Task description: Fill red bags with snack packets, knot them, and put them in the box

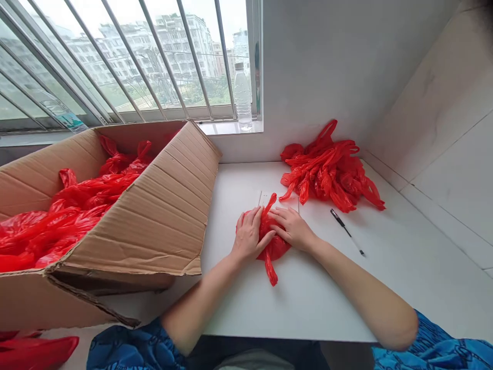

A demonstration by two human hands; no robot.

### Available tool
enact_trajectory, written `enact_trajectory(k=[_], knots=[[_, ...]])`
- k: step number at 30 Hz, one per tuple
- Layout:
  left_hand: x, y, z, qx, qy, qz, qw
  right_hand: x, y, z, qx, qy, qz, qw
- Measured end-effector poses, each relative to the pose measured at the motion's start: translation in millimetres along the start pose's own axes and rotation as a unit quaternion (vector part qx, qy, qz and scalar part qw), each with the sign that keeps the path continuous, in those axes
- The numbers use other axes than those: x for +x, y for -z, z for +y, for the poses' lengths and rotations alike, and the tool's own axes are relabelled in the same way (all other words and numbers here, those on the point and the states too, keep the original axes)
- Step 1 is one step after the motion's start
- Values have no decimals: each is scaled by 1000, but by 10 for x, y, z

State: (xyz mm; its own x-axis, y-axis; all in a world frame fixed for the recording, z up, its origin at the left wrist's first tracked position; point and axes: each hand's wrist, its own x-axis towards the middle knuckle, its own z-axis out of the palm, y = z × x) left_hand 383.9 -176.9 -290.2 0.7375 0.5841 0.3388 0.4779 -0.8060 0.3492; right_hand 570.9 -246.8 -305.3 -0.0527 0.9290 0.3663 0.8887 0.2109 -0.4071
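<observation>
A crumpled red plastic bag [274, 251] lies on the white table [308, 298] in front of me. My left hand [248, 234] presses on its left side with fingers laid over it. From the right, my right hand [292, 226] pinches and presses the same bag. A small white sheet [265, 197] shows under the bag's far end. A pile of folded red bags [329, 169] rests at the back of the table, beyond my right hand.
A large open cardboard box [154, 216] full of loose red bags [57, 216] stands tilted at the left. A black pen [345, 231] lies right of my hands. A water bottle [243, 97] stands on the windowsill. Tiled wall at right.
</observation>
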Motion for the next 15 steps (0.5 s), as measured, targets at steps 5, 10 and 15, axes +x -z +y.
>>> enact_trajectory(k=[5, 10, 15], knots=[[-153, 241, 235, 65, -38, -16, 997, -17, 163, -136, 29, 77, 93, 992], [-398, 789, 467, 87, -13, -91, 992, -91, 287, -295, 120, 64, 99, 986], [-836, 1853, 563, -4, 14, -67, 998, -122, 188, -207, 179, 14, 79, 981]])
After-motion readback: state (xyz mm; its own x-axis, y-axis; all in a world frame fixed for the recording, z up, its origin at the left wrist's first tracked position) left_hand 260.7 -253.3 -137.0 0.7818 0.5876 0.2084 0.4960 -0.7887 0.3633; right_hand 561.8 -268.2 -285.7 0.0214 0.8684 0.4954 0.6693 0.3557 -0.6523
